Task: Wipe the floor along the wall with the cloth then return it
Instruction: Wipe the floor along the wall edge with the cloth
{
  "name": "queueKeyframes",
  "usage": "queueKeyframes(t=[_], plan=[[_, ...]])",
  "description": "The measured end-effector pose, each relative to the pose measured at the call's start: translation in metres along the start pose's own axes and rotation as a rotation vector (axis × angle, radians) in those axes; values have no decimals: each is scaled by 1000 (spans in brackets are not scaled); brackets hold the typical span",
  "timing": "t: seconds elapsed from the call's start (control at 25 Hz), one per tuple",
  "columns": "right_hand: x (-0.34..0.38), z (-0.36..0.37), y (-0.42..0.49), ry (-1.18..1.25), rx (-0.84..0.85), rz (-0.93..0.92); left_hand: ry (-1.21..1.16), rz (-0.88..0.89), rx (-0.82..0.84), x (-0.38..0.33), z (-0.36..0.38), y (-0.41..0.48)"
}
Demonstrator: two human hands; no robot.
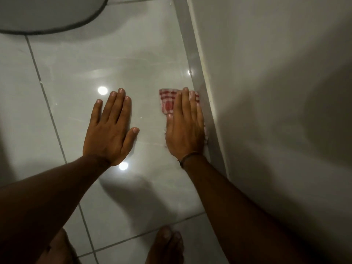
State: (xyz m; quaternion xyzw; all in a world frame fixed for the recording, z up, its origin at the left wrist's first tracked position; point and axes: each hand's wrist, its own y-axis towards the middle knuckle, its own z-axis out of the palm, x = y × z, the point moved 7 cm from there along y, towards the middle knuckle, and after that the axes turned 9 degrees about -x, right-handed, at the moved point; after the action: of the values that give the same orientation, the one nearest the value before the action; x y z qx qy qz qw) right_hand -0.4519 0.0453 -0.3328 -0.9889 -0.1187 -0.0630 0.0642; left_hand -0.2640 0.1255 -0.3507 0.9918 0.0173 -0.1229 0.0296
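A red-and-white checked cloth (168, 101) lies flat on the glossy grey floor tiles (133, 60), right against the baseboard (198, 73) of the wall (266, 92). My right hand (184, 128) presses flat on the cloth and covers most of it; a thin band circles that wrist. Only the cloth's far left part and a strip by the baseboard show. My left hand (111, 128) rests flat on the bare tile to the left, fingers spread, holding nothing.
A grey oval mat with a dark border (47, 14) lies at the top left. My bare feet (165, 244) stand on the tiles at the bottom edge. Grout lines cross the floor; ceiling lights reflect in it.
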Motion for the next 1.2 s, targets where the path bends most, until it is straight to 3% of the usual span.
queueKeyframes(t=[0.08, 0.28, 0.36, 0.48, 0.72, 0.84, 1.08, 1.2], plan=[[-9, 5, -15, -21, -11, 12, -2, 1, 5, -1, 1, 0], [-63, 6, -201, -56, 80, 85, -12, 5, -9, -1, -2, -1], [-73, 10, -226, -57, 130, 75, -3, 12, -25, -4, -3, -1], [-58, 9, -183, -46, 121, 34, 0, 14, -25, -3, -3, 0], [3, 0, 17, 46, -9, -17, 12, 13, -12, -2, 0, 0], [6, 6, 31, -6, -11, -42, 14, 3, -7, -1, 1, 0], [-55, 3, -172, -2, -6, 31, -2, 7, -23, -1, -2, -1], [-79, 12, -237, -56, 71, -37, -2, 11, -25, -2, -2, 0]])
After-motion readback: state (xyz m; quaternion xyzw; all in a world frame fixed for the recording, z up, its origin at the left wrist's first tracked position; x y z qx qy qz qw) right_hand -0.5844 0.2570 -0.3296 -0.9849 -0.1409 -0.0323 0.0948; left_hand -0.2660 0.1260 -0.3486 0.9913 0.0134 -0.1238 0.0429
